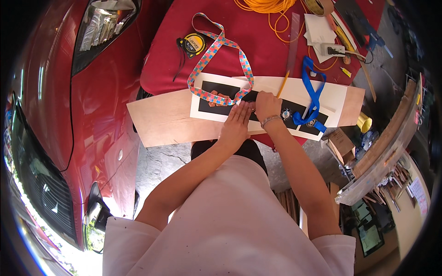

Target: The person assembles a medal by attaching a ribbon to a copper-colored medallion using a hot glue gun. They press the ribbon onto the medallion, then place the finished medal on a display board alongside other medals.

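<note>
My left hand (236, 124) lies with fingers stretched out on a black panel with a white border (197, 108). Right beside it, my right hand (268, 106) is closed around a yellow pencil (283, 83), which slants up from the fist. A pink and blue patterned ribbon (246, 69) loops over the panel's left part, by some copper-coloured pieces (221, 99). A blue ribbon (311, 96) lies across the right part, near a round silver medal-like piece (286, 113). My hands hide the panel's middle. Beneath is a pale wooden board (156, 120).
A red-covered table (161, 55) carries a yellow and black tape measure (191, 44), orange cord (267, 5), a clear ruler (293, 41) and white papers (319, 32). A red car (108, 106) stands close on the left. A cardboard box (340, 145) sits at right.
</note>
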`<move>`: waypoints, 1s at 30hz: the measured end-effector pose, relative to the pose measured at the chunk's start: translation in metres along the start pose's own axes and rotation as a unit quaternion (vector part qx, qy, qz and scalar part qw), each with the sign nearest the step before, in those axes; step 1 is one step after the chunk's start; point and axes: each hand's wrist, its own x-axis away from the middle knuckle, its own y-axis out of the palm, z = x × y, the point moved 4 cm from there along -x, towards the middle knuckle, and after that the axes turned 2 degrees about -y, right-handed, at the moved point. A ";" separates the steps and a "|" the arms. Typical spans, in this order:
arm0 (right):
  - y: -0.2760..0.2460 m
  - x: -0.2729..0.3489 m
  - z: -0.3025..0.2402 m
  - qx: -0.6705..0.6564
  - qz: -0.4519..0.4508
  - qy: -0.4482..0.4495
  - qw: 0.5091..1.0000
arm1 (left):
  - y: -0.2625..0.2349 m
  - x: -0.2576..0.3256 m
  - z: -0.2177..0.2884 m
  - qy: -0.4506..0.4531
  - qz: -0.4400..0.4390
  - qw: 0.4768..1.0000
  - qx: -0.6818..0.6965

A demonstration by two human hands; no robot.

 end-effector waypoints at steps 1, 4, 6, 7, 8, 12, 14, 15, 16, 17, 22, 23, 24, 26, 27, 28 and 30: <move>-0.002 -0.002 -0.001 0.004 0.010 0.001 1.000 | 0.000 0.001 0.000 0.003 -0.005 1.000 0.001; -0.001 -0.004 -0.001 -0.002 -0.008 0.015 1.000 | -0.001 0.000 -0.001 0.002 -0.021 1.000 -0.008; 0.002 -0.004 0.000 -0.003 -0.018 0.017 1.000 | -0.001 0.000 -0.001 0.007 -0.028 0.999 -0.025; 0.004 -0.003 0.000 0.000 -0.013 0.014 1.000 | 0.000 0.000 -0.001 0.009 -0.035 0.999 -0.033; 0.005 -0.002 0.000 0.003 0.003 0.007 1.000 | 0.000 0.000 0.000 0.008 -0.033 0.999 -0.031; 0.010 0.006 0.003 0.003 0.051 0.003 0.999 | -0.002 -0.002 -0.001 0.007 -0.004 1.000 -0.027; 0.011 0.008 0.007 -0.017 0.041 0.010 0.999 | -0.003 0.001 0.001 0.003 0.001 0.999 -0.040; 0.008 0.006 0.010 -0.048 0.048 0.004 0.998 | -0.004 0.000 0.004 -0.004 0.002 0.998 -0.056; 0.007 0.005 0.013 -0.079 0.031 0.003 0.996 | -0.003 0.000 0.006 -0.011 -0.007 0.997 -0.071; 0.004 0.003 0.017 -0.109 0.019 0.008 0.994 | -0.005 0.000 0.008 -0.015 0.005 0.998 -0.068; -0.014 0.027 0.040 -0.294 0.093 0.038 0.951 | -0.019 -0.003 0.005 -0.016 0.039 0.999 -0.005; -0.019 0.032 0.048 -0.321 0.134 0.057 0.936 | -0.026 -0.006 -0.001 -0.014 0.058 0.998 -0.003; -0.021 0.036 0.055 -0.349 0.149 0.072 0.922 | -0.033 -0.012 -0.007 -0.012 0.077 0.997 0.000; -0.025 0.042 0.070 -0.411 0.185 0.093 0.888 | -0.049 -0.032 -0.015 -0.035 0.116 0.993 0.010; -0.026 0.042 0.074 -0.412 0.196 0.085 0.886 | -0.057 -0.044 -0.019 -0.060 0.133 0.989 0.017; -0.026 0.044 0.076 -0.414 0.196 0.072 0.886 | -0.067 -0.053 -0.022 -0.074 0.185 0.980 0.025; -0.024 0.048 0.078 -0.422 0.191 0.057 0.884 | -0.071 -0.069 -0.024 -0.107 0.125 0.986 -0.014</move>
